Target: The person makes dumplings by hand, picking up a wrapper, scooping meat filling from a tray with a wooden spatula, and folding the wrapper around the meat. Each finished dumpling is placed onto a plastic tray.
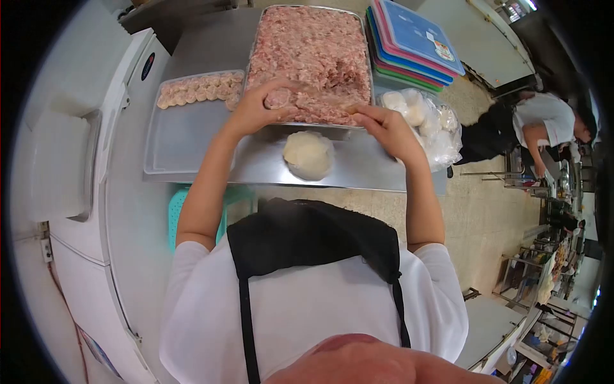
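A large metal tray (310, 48) heaped with ground meat (300, 45) stands in front of me. Over its near left corner, my left hand (256, 109) is curled round a small dumpling (277, 98) with meat showing on top. My right hand (389, 130) is pinched at the tray's near right edge; a thin tool may be in its fingers, but I cannot make it out. Between my hands, on the steel table, sits a stack of pale round dough wrappers (308, 155). A shallow plastic tray (185, 144) at left has rows of open-topped dumplings (199, 89) along its far side.
Clear bags of pale dough rounds (423, 121) lie right of the meat tray. Behind them stand stacked coloured lids (419, 45). A white refrigerator (118, 185) borders the left side, with a turquoise basket (179, 217) below the table. Another person (543, 121) bends over at far right.
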Available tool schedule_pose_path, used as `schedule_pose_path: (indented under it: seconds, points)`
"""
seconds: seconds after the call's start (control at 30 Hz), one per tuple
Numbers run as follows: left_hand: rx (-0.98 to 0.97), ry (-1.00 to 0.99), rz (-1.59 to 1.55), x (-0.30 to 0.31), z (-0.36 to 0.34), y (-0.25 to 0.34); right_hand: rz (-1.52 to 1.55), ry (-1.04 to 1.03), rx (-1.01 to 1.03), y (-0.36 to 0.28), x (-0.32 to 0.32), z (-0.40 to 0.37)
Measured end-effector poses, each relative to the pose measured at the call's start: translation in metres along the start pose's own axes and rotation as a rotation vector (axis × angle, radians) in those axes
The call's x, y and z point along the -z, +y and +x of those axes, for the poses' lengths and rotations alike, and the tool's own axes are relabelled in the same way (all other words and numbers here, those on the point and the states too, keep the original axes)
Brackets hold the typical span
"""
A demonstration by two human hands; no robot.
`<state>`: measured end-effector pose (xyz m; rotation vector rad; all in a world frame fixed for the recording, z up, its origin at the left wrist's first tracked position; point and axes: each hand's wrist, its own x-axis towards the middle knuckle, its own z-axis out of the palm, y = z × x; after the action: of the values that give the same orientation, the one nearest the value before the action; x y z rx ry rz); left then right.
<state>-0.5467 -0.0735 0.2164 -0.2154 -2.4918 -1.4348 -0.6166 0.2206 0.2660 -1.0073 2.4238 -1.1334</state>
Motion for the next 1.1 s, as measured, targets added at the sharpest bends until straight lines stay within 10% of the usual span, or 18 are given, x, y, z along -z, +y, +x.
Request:
schedule_pose_path:
  seconds: [0.13,0.33,0.67,0.93,1.1]
  points:
    - [-0.123,-0.221,-0.049,0.024,0.006,-0.006,-0.007,-0.124,0.057,-0.027,-0.038,0.013]
    - [0.116,-0.044,0.095,0.034,0.004,-0.011,-0.318,0.292,0.242,-0.059,-0.043,0.016]
    - [-0.106,-0.072,-0.082,0.046,0.004,-0.023,-0.293,0.183,0.182,-0.074,-0.044,0.007]
    - [0.302,0.021,-0.067,0.111,-0.025,-0.053,-0.073,0.199,-0.031,-0.026,-0.071,-0.001]
    - [0.286,0.162,0.349,0.125,-0.063,-0.177,0.258,0.271,-0.341,0.006,-0.072,-0.019]
